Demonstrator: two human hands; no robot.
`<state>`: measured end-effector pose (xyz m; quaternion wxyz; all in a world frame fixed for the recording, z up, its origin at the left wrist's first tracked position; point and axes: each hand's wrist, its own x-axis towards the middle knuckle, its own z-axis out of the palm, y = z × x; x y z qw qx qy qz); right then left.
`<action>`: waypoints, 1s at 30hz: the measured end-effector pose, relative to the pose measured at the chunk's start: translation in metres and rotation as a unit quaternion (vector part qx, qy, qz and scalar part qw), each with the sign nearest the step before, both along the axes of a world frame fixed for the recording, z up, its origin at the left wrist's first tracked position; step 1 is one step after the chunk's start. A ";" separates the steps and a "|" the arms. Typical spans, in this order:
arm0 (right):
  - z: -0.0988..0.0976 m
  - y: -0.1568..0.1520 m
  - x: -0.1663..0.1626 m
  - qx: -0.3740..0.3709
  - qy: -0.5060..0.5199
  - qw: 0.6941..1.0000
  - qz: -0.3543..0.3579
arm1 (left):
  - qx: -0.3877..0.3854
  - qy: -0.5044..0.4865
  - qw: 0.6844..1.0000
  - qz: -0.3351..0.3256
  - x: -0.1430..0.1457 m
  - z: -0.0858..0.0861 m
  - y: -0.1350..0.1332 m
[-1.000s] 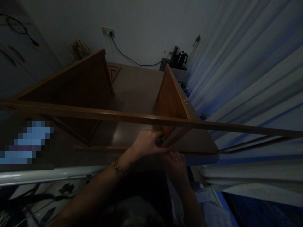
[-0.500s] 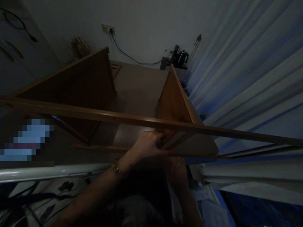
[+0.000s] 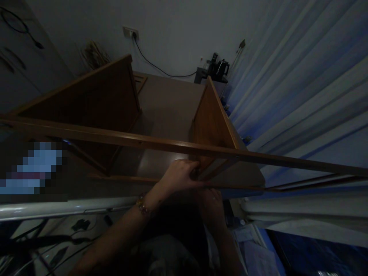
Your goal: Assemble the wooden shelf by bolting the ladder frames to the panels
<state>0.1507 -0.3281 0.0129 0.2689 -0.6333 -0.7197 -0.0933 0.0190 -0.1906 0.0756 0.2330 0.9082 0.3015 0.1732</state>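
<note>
Frame (image 3: 161, 143), long axis left to right, left hand (image 3: 178, 174), fingers clamped on it, right hand (image 3: 212, 207), fingers unclear

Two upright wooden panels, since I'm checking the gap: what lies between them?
In the head view, tabletop, with the long rail crossing in front and the left hand by the near end of the right panel.

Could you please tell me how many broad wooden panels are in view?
2: one panel at picture left, another panel just right of centre, with the left hand near its lower front end. A wooden rail crosses in front of both; others could be hidden.
</note>
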 end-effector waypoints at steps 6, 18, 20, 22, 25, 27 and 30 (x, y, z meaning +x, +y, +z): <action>-0.002 -0.001 0.003 -0.004 -0.003 1.000 -0.004 | -0.012 -0.018 1.000 -0.005 -0.002 -0.001 0.000; 0.001 0.003 0.002 0.033 -0.054 0.997 -0.030 | -0.081 -0.060 0.995 -0.022 -0.001 -0.006 0.000; -0.002 0.003 0.001 0.051 -0.062 0.996 -0.036 | -0.079 -0.064 0.995 -0.019 -0.001 -0.006 0.000; -0.007 0.002 0.000 0.075 -0.059 0.994 -0.043 | -0.081 -0.065 0.994 -0.017 -0.001 -0.005 0.000; -0.015 0.002 -0.002 0.112 -0.045 0.991 -0.052 | -0.086 -0.066 0.994 -0.019 -0.001 -0.004 -0.001; -0.021 0.003 -0.001 0.141 -0.034 0.988 -0.050 | -0.088 -0.067 0.994 -0.020 -0.002 -0.004 -0.001; -0.028 0.005 0.001 0.186 -0.014 0.982 -0.040 | -0.088 -0.069 0.993 -0.022 -0.002 -0.004 -0.001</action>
